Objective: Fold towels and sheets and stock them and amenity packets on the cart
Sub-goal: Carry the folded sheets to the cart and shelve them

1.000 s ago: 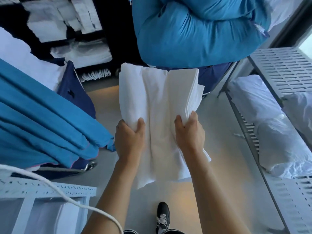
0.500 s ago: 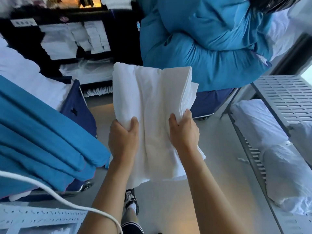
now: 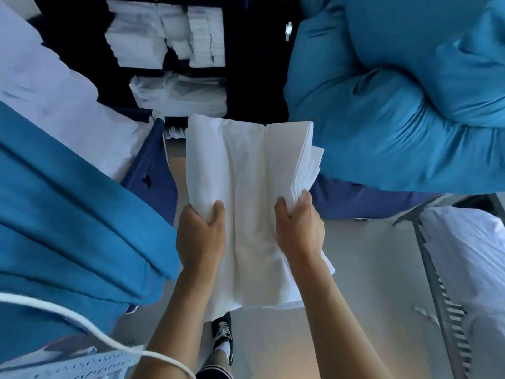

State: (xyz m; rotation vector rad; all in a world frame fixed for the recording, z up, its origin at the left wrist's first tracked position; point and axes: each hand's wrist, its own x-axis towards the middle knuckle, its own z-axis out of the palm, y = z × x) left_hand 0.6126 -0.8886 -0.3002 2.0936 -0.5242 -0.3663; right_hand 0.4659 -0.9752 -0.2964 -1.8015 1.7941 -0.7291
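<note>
Out in front of me, at arm's length above the floor (image 3: 369,269), I've got a folded white sheet (image 3: 246,192) held up between both hands. My left hand (image 3: 200,239) grips its left edge, thumb on top and the other fingers curled underneath; my right hand (image 3: 299,231) is clamped on the right side, thumb pressing into the stacked layers where the fold edges fan out a little. The near end hangs down loose past my wrists.

I'd say this is the carrying step: the fold looks done, and I'm bringing the sheet toward the dark cart (image 3: 254,64) straight ahead. Its upper shelf holds stacks of folded white linen (image 3: 164,36), and the shelf below has more white items (image 3: 180,91) that look plastic-wrapped, though they're too blurred to name.

Next move, as I judge it: keep the layers squared so the right edge doesn't splay, then slide the sheet flat onto a shelf beside a stack.

To my left, a bin heaped with blue fabric (image 3: 68,214) and some white; to my right, a bulging blue bundle (image 3: 396,105) on another cart. Far right, a metal rack (image 3: 434,283) carries white bagged bundles (image 3: 472,255).
</note>
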